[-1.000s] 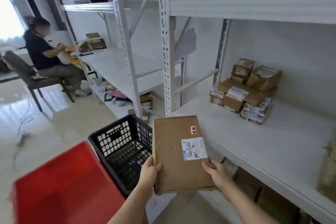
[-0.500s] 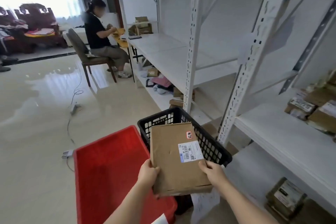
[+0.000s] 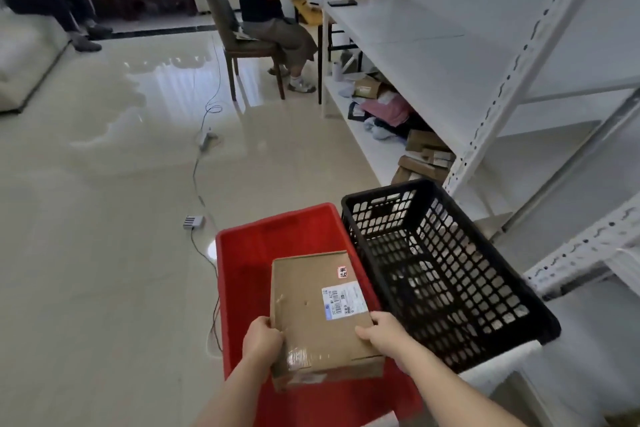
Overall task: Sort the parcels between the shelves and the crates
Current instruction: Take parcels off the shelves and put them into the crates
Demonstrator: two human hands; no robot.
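Head view, glossy tiled floor (image 3: 104,218), white shelving (image 3: 433,55), left hand (image 3: 261,340) and right hand (image 3: 384,331) gripping parcel (image 3: 318,315) over red crate (image 3: 249,253)

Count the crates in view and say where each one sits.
2. The red crate lies below the held parcel; the black crate stands right of it, beside the shelves. None seems hidden.

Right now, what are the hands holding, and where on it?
Both hands hold one cardboard parcel by its near end: left hand at the left corner, right hand at the right edge.
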